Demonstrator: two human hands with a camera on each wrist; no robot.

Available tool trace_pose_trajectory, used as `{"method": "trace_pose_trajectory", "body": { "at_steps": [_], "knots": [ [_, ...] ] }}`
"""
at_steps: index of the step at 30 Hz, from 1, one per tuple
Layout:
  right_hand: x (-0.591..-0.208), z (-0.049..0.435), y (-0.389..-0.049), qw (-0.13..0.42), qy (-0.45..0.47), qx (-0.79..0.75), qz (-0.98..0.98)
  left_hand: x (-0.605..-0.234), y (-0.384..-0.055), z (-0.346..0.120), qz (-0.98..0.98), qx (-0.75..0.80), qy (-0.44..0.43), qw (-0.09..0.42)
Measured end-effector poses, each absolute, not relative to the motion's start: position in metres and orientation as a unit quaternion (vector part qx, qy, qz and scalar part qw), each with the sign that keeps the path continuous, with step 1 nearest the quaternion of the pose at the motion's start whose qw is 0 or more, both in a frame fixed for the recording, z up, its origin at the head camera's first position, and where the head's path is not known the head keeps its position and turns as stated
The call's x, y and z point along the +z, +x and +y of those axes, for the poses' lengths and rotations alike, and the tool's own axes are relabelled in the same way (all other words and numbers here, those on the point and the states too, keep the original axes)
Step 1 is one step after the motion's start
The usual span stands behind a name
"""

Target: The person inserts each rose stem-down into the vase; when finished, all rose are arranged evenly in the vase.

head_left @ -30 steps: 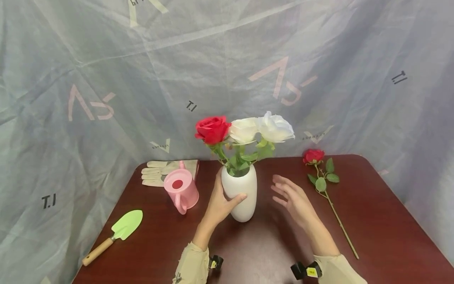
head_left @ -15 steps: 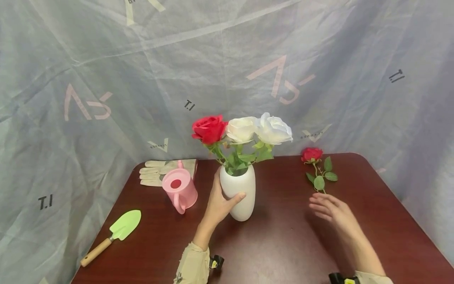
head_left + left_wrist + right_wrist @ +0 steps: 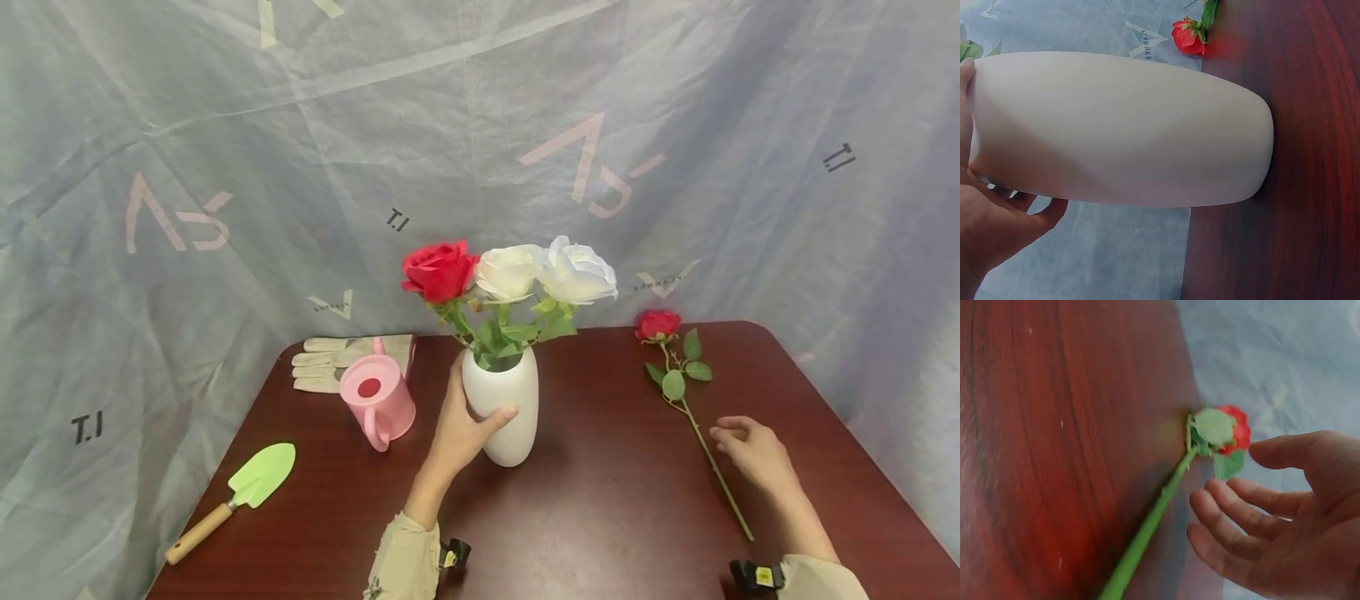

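My left hand (image 3: 467,423) grips the white vase (image 3: 510,412), its thumb across the front and the fingers round the left side, partly hidden. Upright on the table, the vase holds a red rose (image 3: 440,272) and two white roses (image 3: 576,272). The left wrist view shows the vase (image 3: 1122,131) close up. Just right of a loose red rose's stem (image 3: 716,467), my right hand (image 3: 757,454) hovers with relaxed, slightly bent fingers and holds nothing. In the right wrist view a gap separates the fingers from the green stem (image 3: 1154,519).
On the left stand a pink watering can (image 3: 390,400) and, behind it, pale work gloves (image 3: 318,367). A green trowel (image 3: 262,475) with a wooden handle lies near the left edge of the dark red table (image 3: 600,517). Grey sheeting (image 3: 450,125) hangs behind.
My right hand has moved right, away from the vase, to beside the loose rose's stem, its fingers bending a little. My left hand stays on the vase.
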State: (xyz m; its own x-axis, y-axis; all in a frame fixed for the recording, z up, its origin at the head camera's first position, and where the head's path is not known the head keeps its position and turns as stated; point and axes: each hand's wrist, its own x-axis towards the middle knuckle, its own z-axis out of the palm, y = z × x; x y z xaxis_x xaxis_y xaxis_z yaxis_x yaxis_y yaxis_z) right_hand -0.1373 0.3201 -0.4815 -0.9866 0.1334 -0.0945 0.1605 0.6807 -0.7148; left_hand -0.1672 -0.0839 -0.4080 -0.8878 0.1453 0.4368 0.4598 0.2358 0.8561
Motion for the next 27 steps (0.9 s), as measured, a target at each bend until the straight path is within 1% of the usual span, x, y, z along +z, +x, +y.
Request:
{"method": "trace_pose_trajectory", "body": {
  "at_steps": [4,8,18,27],
  "knots": [
    [-0.489,0.315,-0.145,0.004,0.09,-0.316,0.945,-0.409,-0.165,-0.083,-0.775,-0.591,-0.192,0.118],
    [-0.499,0.309,-0.151,0.006,0.097,-0.283,0.954,-0.411,-0.16,-0.084,-0.776,-0.592,-0.184,0.113],
    [-0.507,0.312,-0.151,0.031,0.107,-0.285,0.952,-0.413,-0.152,-0.087,-0.778,-0.592,-0.177,0.112],
    [-0.505,0.305,-0.161,0.012,0.068,-0.275,0.959,-0.407,-0.158,-0.093,-0.79,-0.575,-0.174,0.122]
  ]
}}
